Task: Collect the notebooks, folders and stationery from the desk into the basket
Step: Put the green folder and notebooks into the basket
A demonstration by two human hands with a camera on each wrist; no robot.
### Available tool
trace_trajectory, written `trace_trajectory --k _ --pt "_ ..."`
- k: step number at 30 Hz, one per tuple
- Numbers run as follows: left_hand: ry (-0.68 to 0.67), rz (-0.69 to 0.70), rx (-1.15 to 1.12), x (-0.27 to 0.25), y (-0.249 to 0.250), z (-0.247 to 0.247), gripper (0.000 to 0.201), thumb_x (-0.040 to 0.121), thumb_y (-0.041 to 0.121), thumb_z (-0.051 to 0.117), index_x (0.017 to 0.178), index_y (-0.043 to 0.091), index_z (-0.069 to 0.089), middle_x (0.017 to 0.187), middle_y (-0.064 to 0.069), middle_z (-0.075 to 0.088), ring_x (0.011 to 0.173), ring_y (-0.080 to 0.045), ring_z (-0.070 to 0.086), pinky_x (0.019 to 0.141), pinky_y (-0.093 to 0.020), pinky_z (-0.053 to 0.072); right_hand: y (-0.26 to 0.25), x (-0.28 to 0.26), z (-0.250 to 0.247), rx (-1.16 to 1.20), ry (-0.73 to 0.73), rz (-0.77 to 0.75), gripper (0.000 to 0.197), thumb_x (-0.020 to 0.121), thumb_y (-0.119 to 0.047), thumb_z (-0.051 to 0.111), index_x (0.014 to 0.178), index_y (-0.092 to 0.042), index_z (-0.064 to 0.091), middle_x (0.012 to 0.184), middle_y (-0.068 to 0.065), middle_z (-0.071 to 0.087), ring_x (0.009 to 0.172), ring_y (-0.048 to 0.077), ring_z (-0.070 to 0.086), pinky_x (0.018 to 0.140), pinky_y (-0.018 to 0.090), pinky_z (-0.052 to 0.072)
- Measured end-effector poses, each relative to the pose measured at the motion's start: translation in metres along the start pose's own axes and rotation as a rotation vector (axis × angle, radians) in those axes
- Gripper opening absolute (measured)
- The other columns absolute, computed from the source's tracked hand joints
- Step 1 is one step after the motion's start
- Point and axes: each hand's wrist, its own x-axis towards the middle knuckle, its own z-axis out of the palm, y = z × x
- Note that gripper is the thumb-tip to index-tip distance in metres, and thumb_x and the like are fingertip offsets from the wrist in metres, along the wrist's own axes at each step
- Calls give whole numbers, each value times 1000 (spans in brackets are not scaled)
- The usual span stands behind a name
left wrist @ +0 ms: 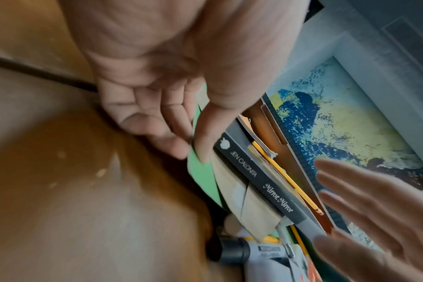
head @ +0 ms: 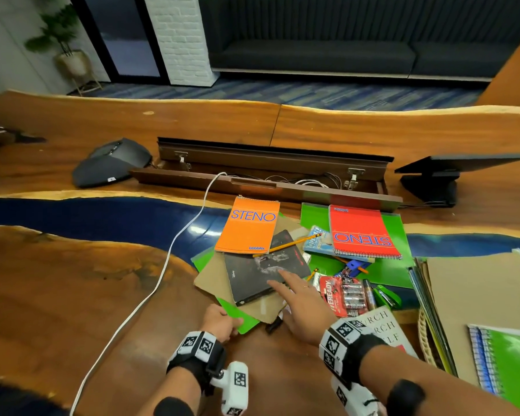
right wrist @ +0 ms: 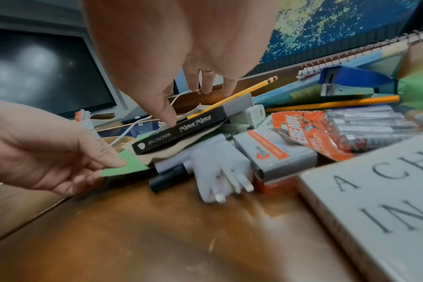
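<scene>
A pile lies mid-desk. My left hand (head: 231, 322) pinches the near corner of a green folder (head: 243, 321), thumb on top (left wrist: 200, 152) and fingers beneath (right wrist: 126, 166). On the folder sits a brown folder (head: 210, 274), and on that a black book (head: 261, 271) with a pencil (head: 285, 246) across it. My right hand (head: 279, 280) hovers over the book with straight fingers, and its thumb touches the book's top edge (right wrist: 168, 124). An orange steno pad (head: 248, 225) and a red one (head: 362, 232) lie farther back. The wicker basket (head: 424, 331) at right holds folders and a green spiral notebook (head: 511, 355).
A battery pack (head: 345, 295), blue stapler (head: 353, 265), green stapler (head: 388, 297), white plug (right wrist: 220, 171), black marker (right wrist: 167, 177) and grey book (head: 382, 328) crowd the pile's right side. A white cable (head: 168, 256) runs left. Behind are a conference phone (head: 111, 163) and screen (head: 442, 169).
</scene>
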Motion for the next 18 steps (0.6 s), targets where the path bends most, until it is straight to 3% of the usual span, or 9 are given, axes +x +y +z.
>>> trace_trajectory --k 2,6,9,13,18 --pt "-52 -68 -18 -6 -7 2 24 83 -1 72 88 6 49 54 -8 55 32 -9 47 33 -16 29 -4 3 -3 -34 -10 -33 75 86 -12 50 152 -32 22 162 0 10 149 23 10 120 43 14" --pt "-117 -92 -40 -22 -10 1 24 82 0 72 82 10 50 53 -4 61 41 -11 58 36 -16 35 -16 7 -9 -93 -102 -56 75 91 -22 52 152 -37 12 163 -2 3 150 21 3 119 42 6" --pt "-135 -102 -65 -34 -11 -8 36 80 -1 74 89 12 41 59 -10 62 43 -14 61 35 -17 37 -24 7 -5 -133 -181 -73 78 89 -32 55 152 -41 9 163 -3 2 150 25 3 118 44 7" --pt "-154 -58 -48 -47 -6 -22 43 77 -5 76 97 9 41 63 -19 64 42 -17 62 34 -18 38 -27 4 0 -231 -309 -64 78 89 -38 56 151 -42 10 163 2 -2 149 30 -1 116 54 7" --pt "-158 11 -32 -60 7 -28 44 76 -9 74 98 10 41 71 -25 64 43 -19 63 35 -19 37 -29 4 -8 -212 -326 25 74 89 -43 57 149 -42 14 163 0 2 148 35 3 113 62 16"
